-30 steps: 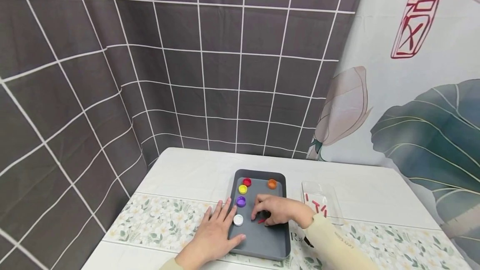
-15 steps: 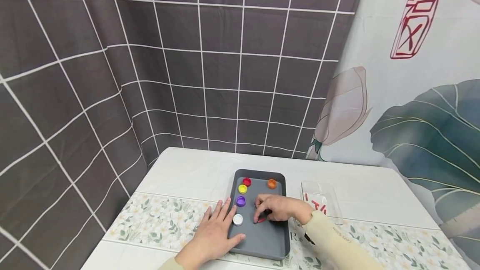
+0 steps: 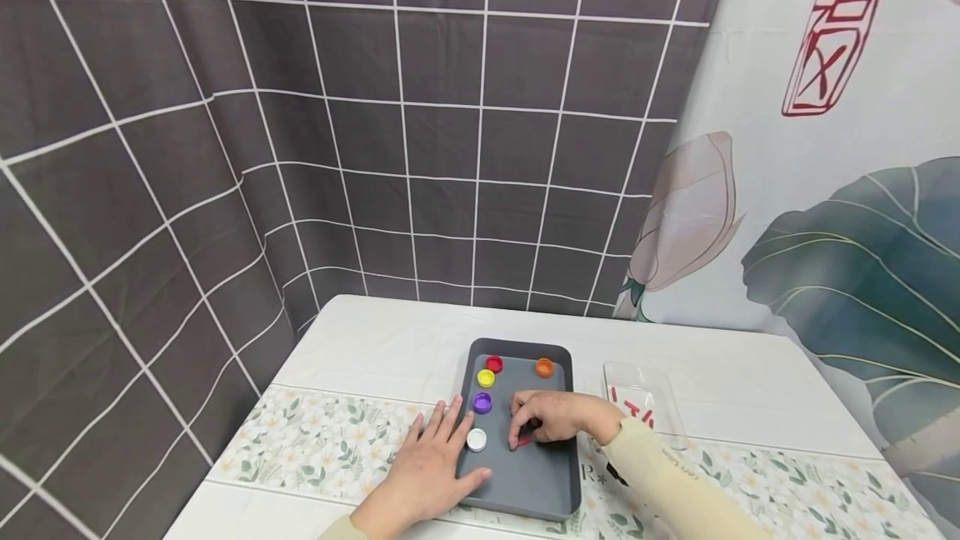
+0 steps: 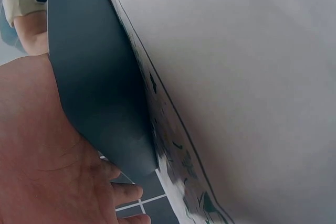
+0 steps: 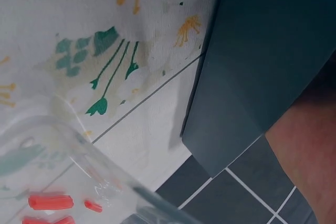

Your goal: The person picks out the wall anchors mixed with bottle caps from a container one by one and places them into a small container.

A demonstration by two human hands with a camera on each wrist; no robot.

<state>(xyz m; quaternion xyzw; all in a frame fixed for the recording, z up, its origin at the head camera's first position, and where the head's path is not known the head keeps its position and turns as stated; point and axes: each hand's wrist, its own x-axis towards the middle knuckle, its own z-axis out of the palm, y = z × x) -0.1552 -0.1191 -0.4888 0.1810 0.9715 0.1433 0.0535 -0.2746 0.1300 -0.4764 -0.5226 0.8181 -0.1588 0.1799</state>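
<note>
Fingers spread, my left hand (image 3: 431,461) lies over the left rim of a dark grey tray (image 3: 517,486). Its thumb reaches inside, below a white round cap (image 3: 476,440). My right hand (image 3: 547,417) is low over the middle of the tray, fingers bent down, pinching a short red stick (image 3: 524,441) that is mostly hidden by the fingers. Up the tray's left side lie a purple cap (image 3: 482,402), a yellow cap (image 3: 486,377) and a red cap (image 3: 493,363). An orange cap (image 3: 544,367) is at the far right corner. Neither wrist view shows the pinch.
Right of the tray stands a clear plastic box (image 3: 663,386) holding several red sticks (image 5: 51,202), partly behind the right forearm. A floral strip (image 3: 315,440) crosses the white table (image 3: 390,332). A dark checked curtain (image 3: 442,140) hangs behind.
My right fingers have closed in on the red stick from a wider spread and shifted slightly right. The left hand, tray and caps have stayed put.
</note>
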